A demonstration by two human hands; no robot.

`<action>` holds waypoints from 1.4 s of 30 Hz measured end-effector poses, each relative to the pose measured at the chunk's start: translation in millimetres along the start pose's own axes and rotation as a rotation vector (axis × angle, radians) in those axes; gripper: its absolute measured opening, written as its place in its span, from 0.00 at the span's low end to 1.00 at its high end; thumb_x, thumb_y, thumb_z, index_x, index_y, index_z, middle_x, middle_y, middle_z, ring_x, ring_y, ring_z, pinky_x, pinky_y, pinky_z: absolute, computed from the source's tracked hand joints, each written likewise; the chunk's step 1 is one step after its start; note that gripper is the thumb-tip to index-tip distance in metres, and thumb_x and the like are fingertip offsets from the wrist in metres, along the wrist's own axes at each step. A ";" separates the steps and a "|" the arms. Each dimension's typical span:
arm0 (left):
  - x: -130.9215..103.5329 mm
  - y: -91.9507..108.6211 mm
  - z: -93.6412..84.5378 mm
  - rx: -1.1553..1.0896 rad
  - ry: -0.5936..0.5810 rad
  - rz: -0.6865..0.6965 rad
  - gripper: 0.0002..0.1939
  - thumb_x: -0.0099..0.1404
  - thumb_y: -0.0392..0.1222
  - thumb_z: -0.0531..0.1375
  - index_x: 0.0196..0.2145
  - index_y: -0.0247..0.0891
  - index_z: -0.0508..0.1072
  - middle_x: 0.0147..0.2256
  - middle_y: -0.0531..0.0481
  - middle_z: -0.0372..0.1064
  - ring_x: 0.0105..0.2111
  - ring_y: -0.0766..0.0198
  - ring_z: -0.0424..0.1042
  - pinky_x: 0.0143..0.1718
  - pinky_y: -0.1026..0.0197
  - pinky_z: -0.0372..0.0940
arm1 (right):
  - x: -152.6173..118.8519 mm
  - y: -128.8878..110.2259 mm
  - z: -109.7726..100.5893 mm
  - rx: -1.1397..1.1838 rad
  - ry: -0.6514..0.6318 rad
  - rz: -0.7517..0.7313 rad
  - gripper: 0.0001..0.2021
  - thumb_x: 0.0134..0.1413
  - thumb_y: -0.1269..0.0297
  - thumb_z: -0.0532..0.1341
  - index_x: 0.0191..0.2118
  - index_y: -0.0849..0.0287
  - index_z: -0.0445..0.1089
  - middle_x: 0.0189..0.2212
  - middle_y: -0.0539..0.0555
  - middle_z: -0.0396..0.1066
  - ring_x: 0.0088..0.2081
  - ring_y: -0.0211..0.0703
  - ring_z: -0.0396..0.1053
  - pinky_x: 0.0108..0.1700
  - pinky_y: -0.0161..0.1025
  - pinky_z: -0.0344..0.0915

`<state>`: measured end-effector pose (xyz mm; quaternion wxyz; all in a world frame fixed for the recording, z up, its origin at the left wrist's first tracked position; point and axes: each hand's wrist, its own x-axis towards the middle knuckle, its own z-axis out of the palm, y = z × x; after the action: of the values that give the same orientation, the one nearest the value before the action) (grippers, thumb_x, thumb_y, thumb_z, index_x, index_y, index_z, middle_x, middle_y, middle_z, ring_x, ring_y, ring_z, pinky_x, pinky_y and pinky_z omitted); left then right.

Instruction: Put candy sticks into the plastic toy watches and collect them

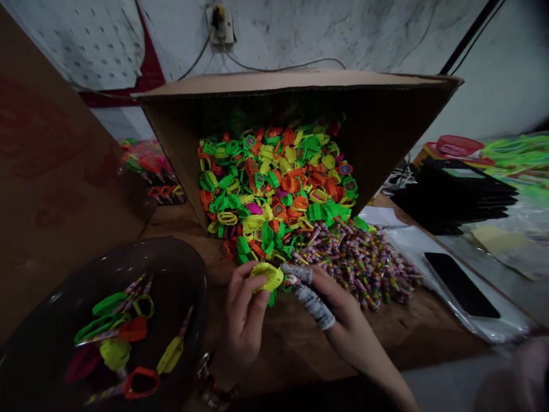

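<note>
A yellow plastic toy watch (267, 277) is pinched between the fingers and thumb of my left hand (246, 315). My right hand (332, 303), with grey wraps on its thumb and index finger, closes on a small patterned stick at the right end of the watch. Most of that stick is hidden by the fingers. Just beyond both hands, a heap of green, orange and yellow toy watches (278, 183) spills from a cardboard box (171, 154) lying on its side. A pile of patterned, wrapped sticks (355, 263) lies beyond my right hand.
At the left, a dark round basin (195, 286) holds several watches joined to sticks. A black phone (461, 284) rests on plastic wrap at the right. Behind it are a stack of black packets (454, 191) and a red basket (458, 145). A large cardboard panel (64, 171) stands far left.
</note>
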<state>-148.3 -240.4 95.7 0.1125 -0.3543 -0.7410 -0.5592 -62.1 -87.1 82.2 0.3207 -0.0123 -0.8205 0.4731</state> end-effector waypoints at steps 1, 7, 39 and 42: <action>0.4 2.9 -2.2 -0.003 -0.014 0.016 0.08 0.66 0.36 0.53 0.39 0.43 0.71 0.47 0.46 0.66 0.49 0.60 0.68 0.49 0.57 0.66 | -1.3 -2.7 -2.1 -0.007 0.011 0.009 0.16 0.59 0.64 0.56 0.53 0.50 0.67 0.52 0.56 0.70 0.54 0.46 0.67 0.54 0.48 0.66; 1.1 14.2 -2.5 -0.379 0.065 -0.386 0.07 0.62 0.44 0.59 0.38 0.40 0.69 0.45 0.45 0.69 0.44 0.57 0.72 0.43 0.56 0.70 | -2.9 -18.6 -3.5 -0.030 0.012 0.019 0.19 0.58 0.69 0.55 0.55 0.50 0.64 0.51 0.54 0.71 0.52 0.43 0.69 0.52 0.42 0.68; -38.2 8.8 -2.8 -0.245 0.078 -0.404 0.15 0.59 0.40 0.63 0.44 0.41 0.67 0.44 0.46 0.75 0.42 0.63 0.76 0.41 0.66 0.72 | -17.0 -26.6 46.2 -0.813 0.020 -0.402 0.10 0.60 0.72 0.50 0.28 0.58 0.60 0.20 0.50 0.60 0.24 0.40 0.54 0.27 0.39 0.48; -48.6 4.4 -16.8 -0.115 0.070 -0.406 0.16 0.59 0.42 0.63 0.45 0.41 0.68 0.44 0.46 0.75 0.42 0.61 0.76 0.41 0.64 0.73 | -25.9 -23.2 61.2 -0.676 0.057 -0.400 0.12 0.61 0.72 0.47 0.28 0.58 0.62 0.20 0.50 0.59 0.23 0.40 0.54 0.27 0.39 0.47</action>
<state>-114.2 -274.5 77.6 0.0026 -0.1839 -0.7598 -0.6236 -68.0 -155.3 65.8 0.4070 0.0298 -0.9070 0.1037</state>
